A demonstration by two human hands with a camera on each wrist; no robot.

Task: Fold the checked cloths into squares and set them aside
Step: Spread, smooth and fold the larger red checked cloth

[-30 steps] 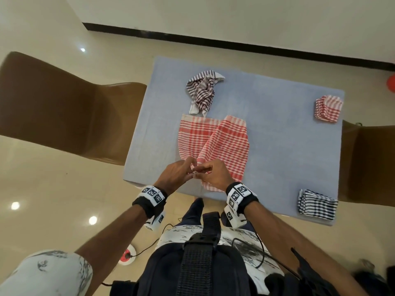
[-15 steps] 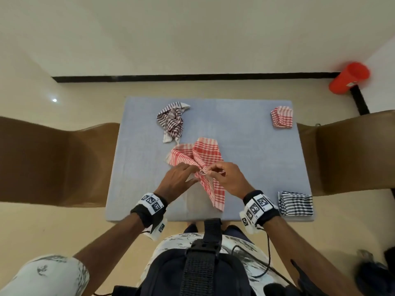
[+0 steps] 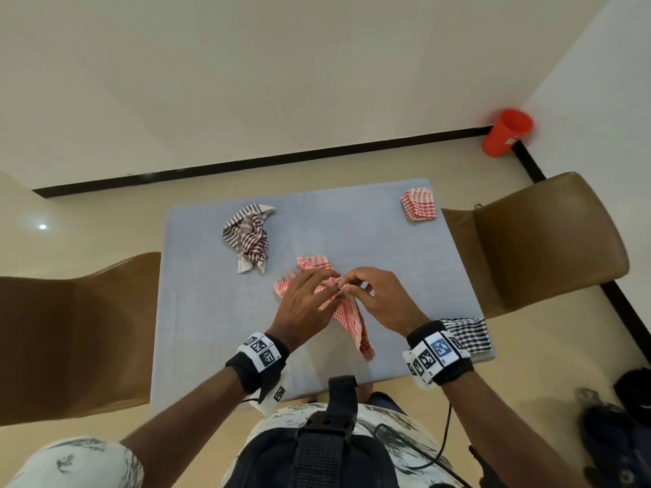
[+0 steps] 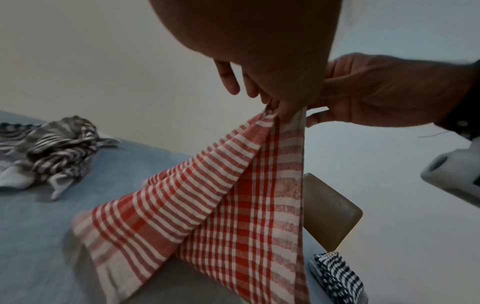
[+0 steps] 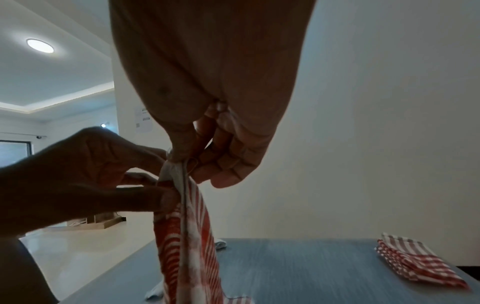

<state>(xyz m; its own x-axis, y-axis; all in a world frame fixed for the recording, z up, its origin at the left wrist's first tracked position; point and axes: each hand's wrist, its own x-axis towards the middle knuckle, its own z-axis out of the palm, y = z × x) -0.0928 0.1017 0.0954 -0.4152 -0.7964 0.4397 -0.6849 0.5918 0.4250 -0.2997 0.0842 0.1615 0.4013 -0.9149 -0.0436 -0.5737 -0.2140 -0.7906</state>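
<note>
A red-and-white checked cloth (image 3: pixel 348 318) (image 4: pixel 207 205) (image 5: pixel 187 236) hangs above the blue-grey table (image 3: pixel 211 311), its lower part still trailing on the surface. My left hand (image 3: pixel 310 301) (image 4: pixel 275 96) and right hand (image 3: pixel 373 297) (image 5: pixel 202 156) meet at its top edge, and each pinches the hem between thumb and fingers. A crumpled brown-and-white striped cloth (image 3: pixel 248 237) (image 4: pixel 57 152) lies at the back left. Two folded squares rest aside: a red checked one (image 3: pixel 419 204) (image 5: pixel 415 265) at the back right, a black checked one (image 3: pixel 468 334) (image 4: pixel 337 275) at the front right.
Brown chairs stand on both sides of the table, one at the left (image 3: pixel 70 332) and one at the right (image 3: pixel 542 241). A red cup-shaped object (image 3: pixel 507 132) sits on the floor in the far right corner. A dark bag (image 3: pixel 620 434) lies on the floor at my right.
Both hands have lifted the red checked cloth off the table, so it went from lying half-folded flat to hanging from its pinched top edge. The head view has shifted.
</note>
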